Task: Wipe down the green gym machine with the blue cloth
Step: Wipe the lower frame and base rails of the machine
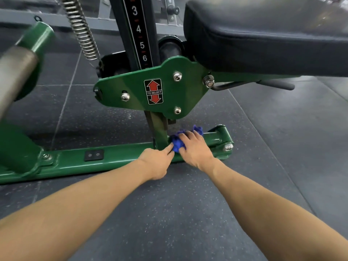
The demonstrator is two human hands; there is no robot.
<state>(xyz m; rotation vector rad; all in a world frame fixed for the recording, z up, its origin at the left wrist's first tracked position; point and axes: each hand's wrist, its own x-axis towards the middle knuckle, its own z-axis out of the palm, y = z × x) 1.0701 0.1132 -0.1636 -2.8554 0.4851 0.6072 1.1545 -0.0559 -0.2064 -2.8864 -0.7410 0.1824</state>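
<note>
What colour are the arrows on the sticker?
Red, on a black sticker, seen in the head view.

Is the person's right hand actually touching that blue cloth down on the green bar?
Touching. The head view shows the right hand curled over the bunched blue cloth, pressing it onto the green base bar, with no gap between them.

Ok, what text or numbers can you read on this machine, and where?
"3", "4", "5", "6": white numerals running down the black scale strip.
"TO SELECT": sticker with red up and down arrows, on the green plate.
Nothing else is readable.
</note>
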